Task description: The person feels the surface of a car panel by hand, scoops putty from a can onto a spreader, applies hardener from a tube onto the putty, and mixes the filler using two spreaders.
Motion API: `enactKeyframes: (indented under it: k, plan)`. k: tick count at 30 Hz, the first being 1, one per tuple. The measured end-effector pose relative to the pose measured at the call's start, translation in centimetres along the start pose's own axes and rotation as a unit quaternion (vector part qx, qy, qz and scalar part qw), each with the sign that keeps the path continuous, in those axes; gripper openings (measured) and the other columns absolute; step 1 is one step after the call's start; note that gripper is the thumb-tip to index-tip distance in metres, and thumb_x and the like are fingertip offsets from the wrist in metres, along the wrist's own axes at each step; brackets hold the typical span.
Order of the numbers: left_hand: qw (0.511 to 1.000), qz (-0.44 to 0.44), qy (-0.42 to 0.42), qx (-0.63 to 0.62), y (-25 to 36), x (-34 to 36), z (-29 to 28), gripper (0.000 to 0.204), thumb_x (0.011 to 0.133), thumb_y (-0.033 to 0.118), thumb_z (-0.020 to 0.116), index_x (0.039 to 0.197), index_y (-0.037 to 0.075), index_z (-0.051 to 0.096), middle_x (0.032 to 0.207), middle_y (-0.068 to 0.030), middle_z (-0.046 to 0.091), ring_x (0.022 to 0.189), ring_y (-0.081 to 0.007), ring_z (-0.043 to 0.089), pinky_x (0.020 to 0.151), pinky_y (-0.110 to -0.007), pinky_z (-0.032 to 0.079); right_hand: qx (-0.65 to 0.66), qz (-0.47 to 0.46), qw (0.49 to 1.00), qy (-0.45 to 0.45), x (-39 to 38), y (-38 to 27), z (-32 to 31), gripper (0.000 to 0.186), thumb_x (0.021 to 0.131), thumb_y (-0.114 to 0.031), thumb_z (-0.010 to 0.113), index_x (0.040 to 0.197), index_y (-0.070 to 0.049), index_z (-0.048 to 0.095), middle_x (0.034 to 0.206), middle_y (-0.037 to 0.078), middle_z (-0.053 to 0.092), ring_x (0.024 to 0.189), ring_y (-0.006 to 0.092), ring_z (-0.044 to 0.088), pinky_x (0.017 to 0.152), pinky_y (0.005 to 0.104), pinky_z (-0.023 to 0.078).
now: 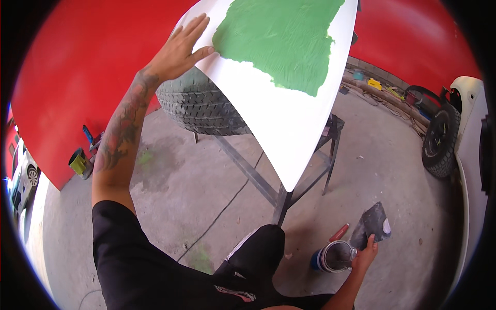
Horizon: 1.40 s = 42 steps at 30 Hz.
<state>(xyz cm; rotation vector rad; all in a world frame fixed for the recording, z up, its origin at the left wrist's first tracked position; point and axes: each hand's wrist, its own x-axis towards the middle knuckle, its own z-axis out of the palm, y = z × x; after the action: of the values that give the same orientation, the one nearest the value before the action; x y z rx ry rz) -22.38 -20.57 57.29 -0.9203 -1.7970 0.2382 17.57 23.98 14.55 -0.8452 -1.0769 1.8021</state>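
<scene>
My left hand (182, 50) lies flat with spread fingers on the edge of a white, curved body panel (281, 121), beside a large patch of green filler (281, 44). Low at the right, my right hand (366, 253) is closed beside the rim of a can (337, 257). Its upper finger overlaps the lower edge of a dark, flat sheet (374, 221) with a pale spot. Whether it grips the can or the sheet I cannot make out. Next to the can, a red-handled tool (339, 232) lies on the floor.
Under the panel are a tire (201, 106) and a dark metal stand (248, 173). A cable (222, 212) crosses the concrete floor. At the right, a wheel (442, 139) leans near a white car part (471, 134). A yellow-green container (80, 164) stands by the red wall.
</scene>
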Motion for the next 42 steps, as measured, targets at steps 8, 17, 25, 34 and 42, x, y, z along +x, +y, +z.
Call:
enactKeyframes:
  k: [8, 17, 25, 34, 42]
  plan:
    - [0.945, -0.09, -0.048, -0.31, 8.3, 4.7, 0.1, 0.086, 0.096, 0.063, 0.031, 0.149, -0.004, 0.016, 0.154, -0.0261, 0.014, 0.145, -0.0351, 0.013, 0.118, -0.041, 0.015, -0.015, -0.015, 1.0, -0.011, -0.2, -0.1, 0.2, 0.033, 0.096, -0.031, 0.057, 0.116, -0.004, 0.058, 0.108, 0.007, 0.064, 0.09, 0.0184, 0.064, 0.072, 0.0338, 0.054]
    - [0.929, -0.118, 0.022, -0.351, 7.3, 8.9, 2.4, 0.087, 0.096, 0.063, 0.03, 0.148, -0.005, 0.016, 0.155, -0.0252, 0.012, 0.145, -0.0357, 0.011, 0.119, -0.041, 0.013, 0.03, -0.014, 0.999, -0.025, -0.5, -0.2, -0.1, 0.033, 0.097, -0.028, 0.056, 0.116, -0.001, 0.058, 0.111, 0.008, 0.063, 0.094, 0.0191, 0.062, 0.079, 0.0349, 0.052]
    - [0.936, -0.088, -0.005, -0.34, 9.1, 1.7, 0.4, 0.084, 0.097, 0.059, 0.032, 0.148, -0.006, 0.017, 0.153, -0.0278, 0.016, 0.145, -0.0371, 0.012, 0.118, -0.043, 0.014, 0.005, -0.007, 1.0, -0.015, -1.1, -0.6, 1.0, 0.032, 0.097, -0.029, 0.057, 0.116, -0.003, 0.058, 0.11, 0.007, 0.063, 0.094, 0.0191, 0.062, 0.079, 0.0358, 0.051]
    - [0.933, -0.056, -0.018, -0.354, 12.0, -4.4, -2.5, 0.086, 0.095, 0.06, 0.035, 0.148, -0.004, 0.016, 0.154, -0.0268, 0.015, 0.145, -0.0388, 0.011, 0.118, -0.047, 0.012, -0.004, 0.011, 1.0, -0.012, -1.1, -0.7, 0.9, 0.033, 0.097, -0.029, 0.056, 0.118, -0.003, 0.057, 0.113, 0.007, 0.062, 0.098, 0.0202, 0.06, 0.082, 0.038, 0.05]
    - [0.953, 0.044, -0.008, -0.299, 14.5, 0.8, -4.5, 0.09, 0.093, 0.065, 0.034, 0.149, -0.003, 0.016, 0.154, -0.0248, 0.017, 0.144, -0.0393, 0.012, 0.118, -0.047, 0.012, 0.022, 0.001, 1.0, -0.006, -1.0, -0.5, 0.8, 0.035, 0.098, -0.026, 0.055, 0.121, 0.0, 0.056, 0.114, 0.009, 0.061, 0.099, 0.0214, 0.061, 0.084, 0.0369, 0.051]
